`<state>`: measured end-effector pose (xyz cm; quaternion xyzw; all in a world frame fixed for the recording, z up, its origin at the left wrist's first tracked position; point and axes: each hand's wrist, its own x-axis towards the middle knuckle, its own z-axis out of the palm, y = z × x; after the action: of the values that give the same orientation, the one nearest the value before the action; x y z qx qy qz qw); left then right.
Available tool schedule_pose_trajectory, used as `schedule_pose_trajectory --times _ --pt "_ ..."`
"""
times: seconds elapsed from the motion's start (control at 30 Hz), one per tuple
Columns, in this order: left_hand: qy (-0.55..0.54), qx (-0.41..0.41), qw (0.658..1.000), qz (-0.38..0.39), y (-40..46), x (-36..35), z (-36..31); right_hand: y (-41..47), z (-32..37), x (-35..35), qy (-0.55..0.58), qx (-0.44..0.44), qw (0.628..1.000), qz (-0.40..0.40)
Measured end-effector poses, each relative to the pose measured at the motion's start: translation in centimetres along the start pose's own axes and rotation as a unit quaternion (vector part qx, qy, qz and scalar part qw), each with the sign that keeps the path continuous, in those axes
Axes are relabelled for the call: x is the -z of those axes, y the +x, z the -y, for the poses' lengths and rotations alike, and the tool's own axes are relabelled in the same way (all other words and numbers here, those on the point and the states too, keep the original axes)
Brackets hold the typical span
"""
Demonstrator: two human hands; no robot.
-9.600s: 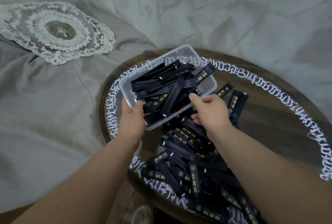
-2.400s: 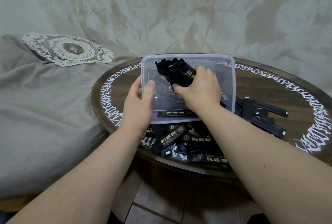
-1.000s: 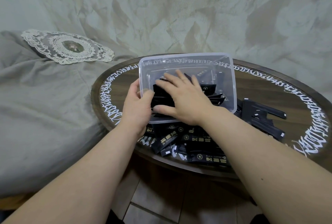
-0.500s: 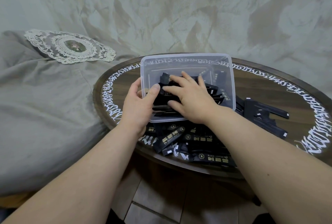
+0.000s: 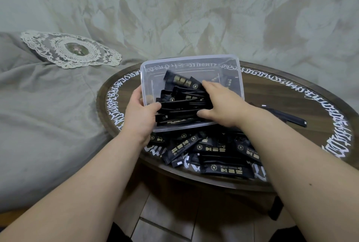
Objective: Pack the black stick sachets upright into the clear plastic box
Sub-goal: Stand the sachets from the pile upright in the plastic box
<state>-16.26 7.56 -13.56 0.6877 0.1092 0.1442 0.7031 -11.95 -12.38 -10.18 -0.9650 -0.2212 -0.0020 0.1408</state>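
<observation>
Fingers first: my left hand (image 5: 140,114) grips the near-left corner of the clear plastic box (image 5: 191,63), thumb hooked over the rim and lying inside against the sachet ends, the other fingers wrapped round the outside wall. My right hand (image 5: 221,104) is inside the box from the right, fingers curled over the top of a bundle of black stick sachets (image 5: 184,104) and thumb underneath at the near side, so it is clamped on that bundle. Nearest to me, a loose heap of sachets (image 5: 209,151) lies flat on the front of the round wooden table (image 5: 272,94), overlapping each other, gold print and "BLACK COFFEE" readable on a few, some reaching the table edge. Just beyond the heap sits the box, tipped up toward me so I look into its open mouth. Inside it, the sachets are stacked edge-on, lying crosswise from left to right, with one gold-printed sachet (image 5: 180,81) sticking up at an angle behind them. Off to the right, a couple of single sachets (image 5: 285,116) lie on the tabletop, apart from the heap. White ornate lettering (image 5: 338,135) rings the table's edge. Farther left, a lace doily (image 5: 71,49) lies on grey fabric (image 5: 38,105), and pale draped cloth (image 5: 194,8) fills the background.
</observation>
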Motion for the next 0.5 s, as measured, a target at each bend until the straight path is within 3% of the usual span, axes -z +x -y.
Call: schedule_pose_trajectory --times 0.2,0.3,0.4,0.5 --pt "0.004 0.025 1.0 -0.012 -0.2 0.1 -0.1 0.1 1.3 -1.5 0.001 0.029 0.999 0.015" --pt "-0.016 0.03 0.999 -0.014 0.0 0.1 0.0 -0.1 1.5 -0.5 0.045 0.051 0.996 -0.051" --pt "-0.022 0.029 0.999 -0.018 0.1 -0.1 0.1 -0.3 2.2 0.4 0.065 0.136 0.977 -0.152" --pt "-0.02 0.029 0.999 -0.011 0.1 -0.4 0.1 -0.3 3.2 0.0 0.015 0.162 0.98 -0.113"
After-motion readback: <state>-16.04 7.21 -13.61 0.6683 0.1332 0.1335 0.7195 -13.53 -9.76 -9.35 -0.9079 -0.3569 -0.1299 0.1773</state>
